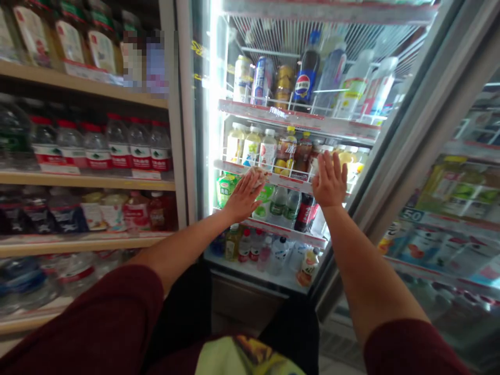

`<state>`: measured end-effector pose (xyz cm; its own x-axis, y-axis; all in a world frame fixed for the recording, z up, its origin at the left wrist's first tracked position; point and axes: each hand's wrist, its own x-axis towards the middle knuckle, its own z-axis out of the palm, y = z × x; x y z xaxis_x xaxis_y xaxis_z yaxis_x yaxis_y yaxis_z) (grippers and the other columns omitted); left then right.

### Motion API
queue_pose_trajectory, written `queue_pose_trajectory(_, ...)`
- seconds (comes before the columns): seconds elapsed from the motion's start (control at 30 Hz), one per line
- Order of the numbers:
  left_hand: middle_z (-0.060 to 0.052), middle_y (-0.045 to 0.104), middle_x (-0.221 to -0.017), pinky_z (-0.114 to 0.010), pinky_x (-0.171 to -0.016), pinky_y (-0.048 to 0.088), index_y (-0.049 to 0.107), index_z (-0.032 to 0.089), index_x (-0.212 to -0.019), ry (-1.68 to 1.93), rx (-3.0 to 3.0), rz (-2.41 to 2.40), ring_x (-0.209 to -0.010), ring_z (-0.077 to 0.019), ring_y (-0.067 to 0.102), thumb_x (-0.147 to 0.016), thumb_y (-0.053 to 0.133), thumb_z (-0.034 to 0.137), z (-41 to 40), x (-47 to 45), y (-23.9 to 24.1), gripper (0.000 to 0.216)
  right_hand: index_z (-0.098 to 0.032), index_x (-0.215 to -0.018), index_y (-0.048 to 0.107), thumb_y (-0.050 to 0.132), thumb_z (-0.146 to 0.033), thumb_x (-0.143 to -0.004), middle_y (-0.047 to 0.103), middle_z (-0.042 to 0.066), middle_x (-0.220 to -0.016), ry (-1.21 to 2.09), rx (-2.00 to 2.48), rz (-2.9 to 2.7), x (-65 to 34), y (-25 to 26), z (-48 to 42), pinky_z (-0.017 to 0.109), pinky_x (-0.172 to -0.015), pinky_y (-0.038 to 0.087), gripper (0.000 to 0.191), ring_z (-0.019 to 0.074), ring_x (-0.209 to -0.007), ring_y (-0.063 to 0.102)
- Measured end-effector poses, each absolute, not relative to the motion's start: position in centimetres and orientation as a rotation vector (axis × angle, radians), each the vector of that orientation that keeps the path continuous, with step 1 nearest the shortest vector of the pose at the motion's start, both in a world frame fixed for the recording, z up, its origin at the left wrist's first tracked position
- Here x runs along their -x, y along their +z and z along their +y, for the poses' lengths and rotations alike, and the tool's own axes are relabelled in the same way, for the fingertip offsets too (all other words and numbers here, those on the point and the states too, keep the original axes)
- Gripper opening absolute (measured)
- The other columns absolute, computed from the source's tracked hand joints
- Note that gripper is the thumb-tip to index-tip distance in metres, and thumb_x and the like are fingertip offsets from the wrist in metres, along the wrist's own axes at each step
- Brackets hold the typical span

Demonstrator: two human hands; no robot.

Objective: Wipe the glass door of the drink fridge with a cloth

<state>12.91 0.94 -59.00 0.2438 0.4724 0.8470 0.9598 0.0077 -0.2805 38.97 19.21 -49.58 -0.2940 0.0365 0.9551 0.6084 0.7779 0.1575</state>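
Note:
An open drinks fridge stands ahead, its wire shelves (269, 176) full of bottles and cans. My left hand (242, 197) reaches in at the third shelf's front rail, fingers spread, with a small pale cloth-like thing (258, 176) at its fingertips; whether it grips it is unclear. A green-labelled bottle (225, 188) stands just left of this hand. My right hand (330, 181) is raised flat and open, fingers apart, in front of the same shelf's right end, near a dark cola bottle (305, 212). It holds nothing.
The fridge's glass door (441, 172) swings open on the right. On the left, wooden store shelves (86, 182) carry rows of red-labelled water bottles (97, 148) and other drinks. A Pepsi bottle (305, 75) and cans stand on an upper fridge shelf.

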Motion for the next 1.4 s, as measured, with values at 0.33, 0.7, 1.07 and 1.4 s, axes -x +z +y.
queue_pose_trajectory(0.33, -0.009, -0.006, -0.182, -0.064, -0.135, 0.019, 0.005, 0.030, -0.176, -0.908, 1.436, -1.337, -0.168, -0.0374, 0.000, -0.110, 0.045, 0.030, 2.2, -13.1, -54.7, 0.077, -0.017, -0.163, 0.049, 0.034, -0.027, -0.105, 0.044, 0.013, -0.170, -0.577, 0.543, -1.853, -39.2, -49.3, 18.6, 0.061, -0.134, 0.022, 0.061, 0.0296, -0.163, 0.031)
queue_pose_trajectory(0.7, -0.010, 0.005, -0.182, -0.064, -0.136, 0.013, 0.015, 0.028, -0.175, -0.874, 1.497, -1.372, -0.168, -0.0367, 0.003, -0.111, 0.045, 0.036, 2.4, -12.7, -52.7, 0.071, -0.018, -0.161, 0.051, 0.034, -0.027, -0.104, 0.048, 0.011, -0.168, -0.606, 0.531, -1.819, -39.1, -49.5, 18.8, 0.060, -0.133, 0.025, 0.060, 0.0290, -0.162, 0.035)
queue_pose_trajectory(1.07, -0.012, 0.017, -0.180, -0.061, -0.137, 0.017, 0.021, 0.027, -0.173, -0.619, 1.674, -1.321, -0.168, -0.0354, 0.007, -0.107, 0.056, 0.033, 2.0, -14.4, -55.6, 0.075, -0.017, -0.162, 0.050, 0.034, -0.026, -0.105, 0.047, 0.012, -0.168, -0.576, 0.515, -1.832, -39.1, -49.7, 18.7, 0.059, -0.134, 0.024, 0.059, 0.0287, -0.162, 0.033)
queue_pose_trajectory(1.4, -0.012, 0.008, -0.182, -0.059, -0.137, 0.016, 0.016, 0.024, -0.174, -0.643, 1.595, -1.351, -0.168, -0.0344, 0.002, -0.110, 0.049, 0.036, 2.4, -15.7, -54.8, 0.073, -0.018, -0.164, 0.047, 0.037, -0.025, -0.104, 0.045, 0.012, -0.170, -0.576, 0.482, -1.826, -39.0, -49.9, 19.4, 0.062, -0.133, 0.023, 0.061, 0.0304, -0.163, 0.030)
